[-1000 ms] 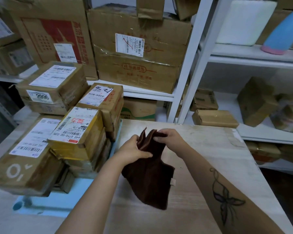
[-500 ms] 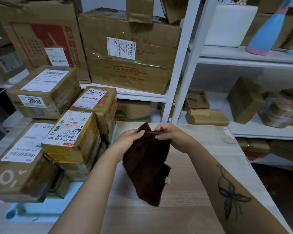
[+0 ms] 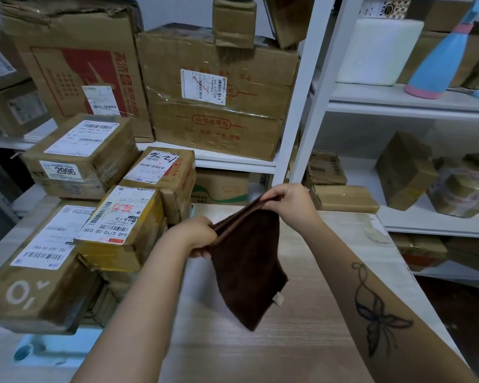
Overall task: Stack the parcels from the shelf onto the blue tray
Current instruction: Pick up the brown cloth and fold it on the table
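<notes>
From the head cam, the left hand [image 3: 195, 234] and right hand [image 3: 289, 201] each pinch a top corner of a brown cloth [image 3: 249, 269] so it hangs flat over the table [image 3: 260, 355], probably for wiping or folding, while parcels [image 3: 119, 219] sit stacked on the blue tray [image 3: 53, 349] at left.

Left hand [image 3: 195, 235] and right hand [image 3: 291, 203] raised ahead, fingers [image 3: 271, 199] pinched closed (right forearm tattooed).
</notes>
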Tool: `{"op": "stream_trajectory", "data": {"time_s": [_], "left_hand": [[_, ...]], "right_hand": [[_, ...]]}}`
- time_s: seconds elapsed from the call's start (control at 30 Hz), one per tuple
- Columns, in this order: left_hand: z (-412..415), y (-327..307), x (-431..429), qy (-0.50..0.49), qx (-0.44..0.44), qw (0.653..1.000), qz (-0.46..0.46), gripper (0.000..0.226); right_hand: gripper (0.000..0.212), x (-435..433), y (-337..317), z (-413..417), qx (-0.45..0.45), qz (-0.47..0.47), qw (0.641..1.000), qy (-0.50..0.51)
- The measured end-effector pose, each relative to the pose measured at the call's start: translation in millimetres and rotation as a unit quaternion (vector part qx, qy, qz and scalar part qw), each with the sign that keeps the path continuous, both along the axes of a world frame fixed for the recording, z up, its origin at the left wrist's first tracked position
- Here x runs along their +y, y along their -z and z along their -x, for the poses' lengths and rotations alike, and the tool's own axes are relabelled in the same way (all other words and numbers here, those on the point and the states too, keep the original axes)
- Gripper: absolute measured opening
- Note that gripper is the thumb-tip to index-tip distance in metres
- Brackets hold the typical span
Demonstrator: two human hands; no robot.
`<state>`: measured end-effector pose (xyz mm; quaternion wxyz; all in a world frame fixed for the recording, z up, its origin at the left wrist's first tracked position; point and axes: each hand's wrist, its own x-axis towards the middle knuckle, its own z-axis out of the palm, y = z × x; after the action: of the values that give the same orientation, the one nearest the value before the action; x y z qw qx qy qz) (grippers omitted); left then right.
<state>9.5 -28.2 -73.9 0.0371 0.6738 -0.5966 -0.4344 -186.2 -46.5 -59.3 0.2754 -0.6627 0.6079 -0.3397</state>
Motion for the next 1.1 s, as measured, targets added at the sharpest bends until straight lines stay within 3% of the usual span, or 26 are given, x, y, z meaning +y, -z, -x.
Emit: {"op": "stream_trajectory", "data": {"time_s": [0.07, 0.13, 0.2, 0.27, 0.33, 0.4, 0.43, 0.5, 0.57, 0.6, 0.67, 0.7, 0.77, 0.87, 0.93, 1.03, 1.1], "left_hand": [[-6.3, -10.5, -4.7, -0.06, 0.114, 0.992, 0.005, 0.023], [-15.5, -20.2, -7.2, -0.15, 0.309, 0.939, 0.002, 0.02], [-24.7, -28.0, -5.2, -0.162, 0.433, 0.887, 0.011, 0.01], [-30.5, -29.0, -4.0, -0.101, 0.416, 0.902, 0.049, 0.013], [-27.6, -27.5, -4.2, -0.066, 0.363, 0.923, 0.108, 0.008], [-24.1, -20.8, -9.3, -0.115, 0.405, 0.899, 0.12, 0.014], [-21.5, -16.0, -11.2, -0.144, 0.433, 0.884, 0.103, 0.014], [-15.9, -0.9, -15.3, -0.184, 0.424, 0.884, 0.074, 0.016], [-11.4, 13.5, -16.3, -0.226, 0.352, 0.905, 0.072, 0.014], [-9.4, 18.7, -16.0, -0.251, 0.33, 0.907, 0.078, 0.018], [-9.8, 25.3, -18.8, -0.282, 0.339, 0.895, 0.075, 0.054], [-10.5, 26.1, -19.9, -0.276, 0.353, 0.891, 0.078, 0.075], [-9.3, 24.4, -24.1, -0.196, 0.323, 0.92, 0.102, 0.087], [0.0, 21.7, -30.4, -0.074, 0.09, 0.981, 0.153, 0.067], [4.0, 23.1, -35.8, -0.057, -0.018, 0.973, 0.224, 0.046], [1.7, 23.6, -38.9, -0.08, -0.001, 0.953, 0.293, 0.017], [-4.4, 21.0, -40.1, -0.117, 0.077, 0.95, 0.28, 0.007]], "right_hand": [[0.014, -1.3, -2.3, -3.3, 0.019, 0.049, 0.999, 0.014], [0.018, -4.7, -7.0, -3.3, -0.031, 0.051, 0.998, 0.027], [0.019, -10.7, -13.6, 1.8, -0.107, 0.013, 0.994, 0.027], [0.013, -15.3, -22.4, 7.5, -0.157, -0.022, 0.987, 0.024], [0.008, -18.2, -29.2, 11.6, -0.267, -0.071, 0.961, 0.018], [0.021, -20.7, -31.9, 17.3, -0.415, -0.161, 0.896, -0.001], [0.031, -20.1, -28.6, 21.4, -0.447, -0.22, 0.867, -0.015], [0.047, -13.3, -10.4, 25.4, -0.365, -0.339, 0.866, -0.042], [0.063, -11.9, 16.6, 25.7, -0.25, -0.384, 0.888, -0.031], [0.072, -13.1, 27.1, 24.8, -0.227, -0.373, 0.9, 0.005], [0.076, -17.8, 37.1, 22.9, -0.236, -0.325, 0.914, 0.055], [0.072, -19.8, 37.4, 20.7, -0.242, -0.303, 0.92, 0.053], [0.063, -18.6, 33.4, 17.7, -0.203, -0.276, 0.94, 0.009], [0.056, -17.0, 25.2, 9.6, 0.016, -0.211, 0.977, -0.016], [0.043, -21.4, 26.7, 4.2, 0.159, -0.155, 0.975, -0.001], [0.01, -27.9, 26.8, 7.2, 0.194, -0.098, 0.975, 0.041], [0.012, -30.2, 22.7, 15.8, 0.102, -0.128, 0.986, 0.035]]}}
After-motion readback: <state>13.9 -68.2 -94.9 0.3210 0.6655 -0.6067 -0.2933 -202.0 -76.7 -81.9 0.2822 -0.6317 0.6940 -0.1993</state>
